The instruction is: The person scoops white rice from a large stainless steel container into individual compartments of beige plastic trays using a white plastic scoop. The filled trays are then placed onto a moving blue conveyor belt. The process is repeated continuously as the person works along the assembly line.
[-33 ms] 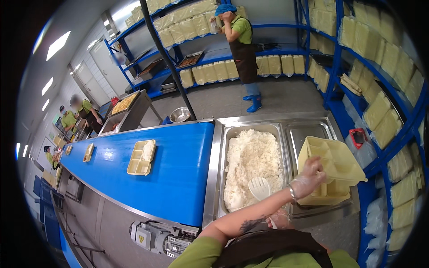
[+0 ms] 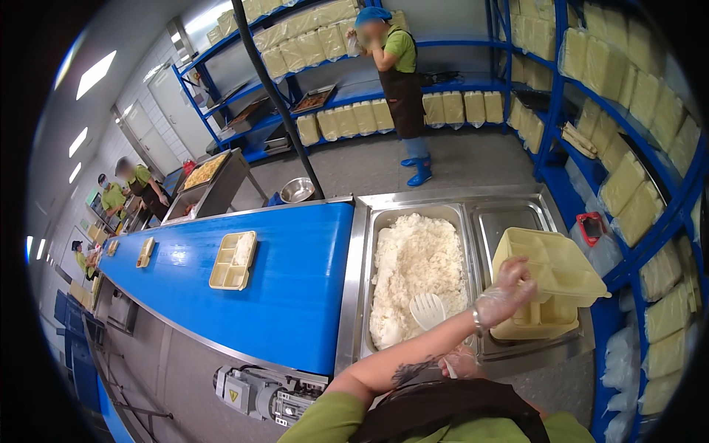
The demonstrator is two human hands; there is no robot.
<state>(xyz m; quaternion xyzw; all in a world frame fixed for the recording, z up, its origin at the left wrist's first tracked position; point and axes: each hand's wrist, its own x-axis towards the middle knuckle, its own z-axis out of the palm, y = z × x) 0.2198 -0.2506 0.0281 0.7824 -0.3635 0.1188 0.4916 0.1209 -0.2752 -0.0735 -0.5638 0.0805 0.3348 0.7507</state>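
My left arm reaches across to the right, and my gloved left hand [image 2: 506,290] is over a stack of pale yellow compartment trays [image 2: 545,249]. Its fingers are curled closed beside the tray dividers; what they pinch, if anything, is hidden. Below my left forearm, my gloved right hand [image 2: 461,362] is wrapped round the handle of a white slotted spatula [image 2: 427,311]. The spatula's head lies on the cooked rice [image 2: 413,258] in a deep steel pan [image 2: 470,244]. My forearm hides part of the handle.
Left of the pan runs a blue conveyor belt [image 2: 295,295], carrying a compartment tray [image 2: 230,275] with rice in one section and smaller trays farther off. Blue shelves [image 2: 550,148] with wrapped tray stacks stand right and behind. A co-worker [image 2: 399,81] stands beyond the counter; others work far left.
My left hand and forearm have shifted very slightly to the left. The spatula has barely moved on the rice.
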